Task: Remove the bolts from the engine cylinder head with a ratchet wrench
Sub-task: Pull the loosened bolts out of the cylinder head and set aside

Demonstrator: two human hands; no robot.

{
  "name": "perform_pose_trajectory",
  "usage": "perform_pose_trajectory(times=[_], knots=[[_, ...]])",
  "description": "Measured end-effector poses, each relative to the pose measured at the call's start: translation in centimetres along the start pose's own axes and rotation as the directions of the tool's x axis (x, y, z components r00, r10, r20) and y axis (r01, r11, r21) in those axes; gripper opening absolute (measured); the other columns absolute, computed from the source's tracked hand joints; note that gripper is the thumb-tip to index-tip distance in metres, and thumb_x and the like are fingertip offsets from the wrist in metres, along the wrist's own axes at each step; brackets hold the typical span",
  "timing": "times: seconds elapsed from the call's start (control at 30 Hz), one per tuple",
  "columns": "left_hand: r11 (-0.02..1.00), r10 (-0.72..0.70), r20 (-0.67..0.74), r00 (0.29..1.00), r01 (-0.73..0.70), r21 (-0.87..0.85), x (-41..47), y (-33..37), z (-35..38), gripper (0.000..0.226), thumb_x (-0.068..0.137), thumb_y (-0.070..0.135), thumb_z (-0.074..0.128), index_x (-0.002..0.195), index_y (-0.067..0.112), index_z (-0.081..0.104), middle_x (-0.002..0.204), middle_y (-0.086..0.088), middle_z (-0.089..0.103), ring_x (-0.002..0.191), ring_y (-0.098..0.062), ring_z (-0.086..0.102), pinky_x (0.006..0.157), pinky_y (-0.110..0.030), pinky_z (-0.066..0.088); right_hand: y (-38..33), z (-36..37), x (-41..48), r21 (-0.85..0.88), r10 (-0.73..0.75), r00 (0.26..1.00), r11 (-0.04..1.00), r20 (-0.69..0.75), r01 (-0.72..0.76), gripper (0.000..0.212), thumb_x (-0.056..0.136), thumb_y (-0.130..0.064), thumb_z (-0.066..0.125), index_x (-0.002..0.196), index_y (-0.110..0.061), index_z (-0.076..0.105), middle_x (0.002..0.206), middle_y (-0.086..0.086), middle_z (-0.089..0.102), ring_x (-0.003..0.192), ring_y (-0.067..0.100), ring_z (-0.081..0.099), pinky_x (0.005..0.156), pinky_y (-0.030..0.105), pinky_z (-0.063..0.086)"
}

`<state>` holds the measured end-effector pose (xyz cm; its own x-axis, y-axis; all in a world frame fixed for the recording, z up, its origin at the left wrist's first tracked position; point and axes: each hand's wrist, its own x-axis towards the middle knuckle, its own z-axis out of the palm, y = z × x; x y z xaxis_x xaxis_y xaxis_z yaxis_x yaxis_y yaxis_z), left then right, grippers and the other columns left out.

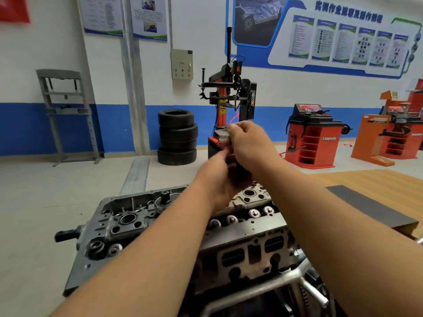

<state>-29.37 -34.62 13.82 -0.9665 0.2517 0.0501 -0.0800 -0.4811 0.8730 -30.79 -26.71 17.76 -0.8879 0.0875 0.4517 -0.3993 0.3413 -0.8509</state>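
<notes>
Workshop bay, white walls with a blue band; tyre stack [177, 137] at 11 o'clock, tyre changer [231, 94] at 12, red wheel balancer [309, 136] at 2. Engine cylinder head [128, 225] sits low at 6 o'clock, top face up, on a metal stand [274, 287] whose tubes run off the bottom edge. Wood-topped surface [370, 177] at 3 o'clock, only a corner in view. Both my arms reach out over the head and meet above its far end. Left hand [219, 177] is palm-in, grip curled round a dark tool [241, 172]. Right hand [249, 145] sits just above at 1 o'clock of the left, fingers bent down over the top of the same spot. What the right grip pinches, if anything, I cannot tell: the fingertips blur into the pale parts of the tyre changer behind. Judgement: hands are held up clear of the casting to fit or adjust the ratchet wrench before it goes onto a bolt; the dark tool is likely that wrench or its socket, but its shape is covered by my palms. Round silver tops [254, 212] line the head at 5 o'clock of my hands; whether these are the bolts I cannot say. My left forearm hides the middle of the head.
</notes>
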Motion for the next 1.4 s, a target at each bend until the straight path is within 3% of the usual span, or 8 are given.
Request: perform_pose_trajectory(times=[0.2, 0.43, 0.7, 0.9, 0.97, 1.07, 1.23, 1.4], knots=[[0.963, 0.059, -0.291, 0.955, 0.022, 0.268, -2.7, 3.7, -6.1, 0.049, 0.094, 0.06, 0.035, 0.086, 0.018, 0.058, 0.051, 0.005, 0.041, 0.036, -0.007, 0.03, 0.037, -0.018, 0.026, 1.3, 4.2, -0.5, -0.322, -0.184, 0.94, 0.906, 0.288, 0.276, 0.022, 0.097, -0.037, 0.04, 0.107, -0.024, 0.055, 0.096, -0.006, 0.064, 0.08, 0.008, 0.056, 0.063, 0.026, 0.039], [0.937, 0.295, -0.386, 0.874, -0.344, -0.064, -4.0, 2.4, -9.5, 0.044, 0.093, 0.057, 0.041, 0.077, 0.017, 0.049, 0.045, 0.008, 0.037, 0.033, -0.006, 0.029, 0.033, -0.018, 0.026, 7.0, 4.1, -2.1, -0.724, -0.011, 0.819, 0.462, 0.574, 0.513, 0.053, 0.091, -0.061, 0.035, 0.128, -0.026, 0.049, 0.128, 0.002, 0.053, 0.122, 0.023, 0.041, 0.104, 0.043, 0.028], [0.87, 0.491, -0.559, 0.668, -0.413, 0.27, -4.5, 1.9, -9.8, 0.036, 0.091, 0.049, 0.051, 0.072, 0.018, 0.049, 0.045, 0.009, 0.039, 0.036, -0.007, 0.033, 0.034, -0.021, 0.029, 7.0, 4.5, -2.0, -0.718, -0.1, 0.824, 0.439, 0.558, 0.54, 0.053, 0.088, -0.069, 0.032, 0.11, -0.027, 0.056, 0.105, 0.0, 0.053, 0.108, 0.021, 0.04, 0.091, 0.038, 0.027], [0.864, 0.502, -0.602, 0.621, -0.327, 0.383, -3.9, 1.8, -10.5, 0.033, 0.093, 0.048, 0.047, 0.078, 0.019, 0.052, 0.053, 0.005, 0.043, 0.043, -0.01, 0.04, 0.047, -0.028, 0.04, 4.1, 3.2, -2.3, -0.818, -0.327, 0.801, 0.123, 0.501, 0.562, 0.056, 0.087, -0.071, 0.03, 0.08, -0.022, 0.056, 0.085, -0.003, 0.061, 0.087, 0.019, 0.049, 0.075, 0.036, 0.031], [0.863, 0.497, -0.582, 0.643, -0.296, 0.41, -3.7, 1.6, -10.4, 0.033, 0.093, 0.049, 0.045, 0.083, 0.019, 0.053, 0.057, 0.004, 0.044, 0.046, -0.011, 0.041, 0.049, -0.029, 0.039, 3.3, 2.7, -2.8, -0.857, -0.229, 0.874, 0.203, 0.429, 0.474, 0.062, 0.088, -0.071, 0.027, 0.066, -0.018, 0.051, 0.068, -0.004, 0.056, 0.07, 0.017, 0.051, 0.062, 0.032, 0.032], [0.884, 0.44, -0.492, 0.751, -0.268, 0.382, -3.6, 1.3, -9.9, 0.032, 0.096, 0.048, 0.044, 0.088, 0.018, 0.052, 0.058, 0.005, 0.041, 0.043, -0.008, 0.038, 0.048, -0.028, 0.037, 2.1, 2.2, -3.5, -0.801, 0.032, 0.968, 0.568, 0.25, 0.188, 0.063, 0.093, -0.064, 0.027, 0.067, -0.012, 0.051, 0.061, 0.003, 0.051, 0.054, 0.019, 0.05, 0.048, 0.029, 0.034], [0.963, 0.228, -0.336, 0.914, -0.161, 0.214, -3.2, 0.8, -6.6, 0.029, 0.096, 0.045, 0.047, 0.093, 0.017, 0.051, 0.075, -0.001, 0.043, 0.053, -0.01, 0.039, 0.047, -0.025, 0.039, 0.3, 0.9, -5.5, -0.534, 0.216, 0.917, 0.845, 0.334, -0.005, 0.038, 0.099, -0.026, 0.036, 0.113, 0.0, 0.059, 0.067, 0.003, 0.047, 0.055, 0.015, 0.044, 0.053, 0.029, 0.042], [0.989, 0.026, -0.286, 0.958, 0.017, 0.147, -1.5, -1.5, 1.6, 0.043, 0.092, 0.054, 0.049, 0.105, 0.013, 0.055, 0.085, -0.009, 0.069, 0.073, -0.022, 0.066, 0.067, -0.034, 0.056, -0.5, -4.1, -8.7, -0.545, 0.223, 0.889, 0.838, 0.4, 0.035, 0.018, 0.088, -0.002, 0.044, 0.073, -0.009, 0.05, 0.067, 0.006, 0.05, 0.058, 0.018, 0.05, 0.051, 0.026, 0.045]])
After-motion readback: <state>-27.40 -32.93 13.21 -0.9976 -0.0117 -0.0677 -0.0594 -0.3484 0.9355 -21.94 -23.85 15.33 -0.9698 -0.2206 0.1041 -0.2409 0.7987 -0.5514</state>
